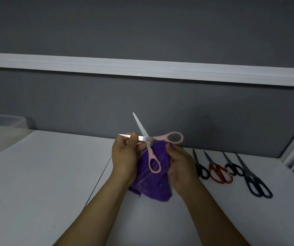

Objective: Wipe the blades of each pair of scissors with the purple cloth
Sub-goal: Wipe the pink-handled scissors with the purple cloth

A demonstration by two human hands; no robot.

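Pink-handled scissors (147, 139) are held up in the air, blades spread wide, one blade pointing up and the other to the left. My left hand (125, 153) pinches the left-pointing blade between thumb and fingers. My right hand (180, 166) grips the purple cloth (151, 181), which hangs bunched between both hands under the scissors. One pink handle loop hangs in front of the cloth; the other sticks out right above my right hand.
Several more scissors lie in a row on the white table at right: black (200, 167), red (218, 172), black (234, 168), dark teal (254, 181). A clear plastic bin (2, 132) stands far left. A grey partition wall rises behind.
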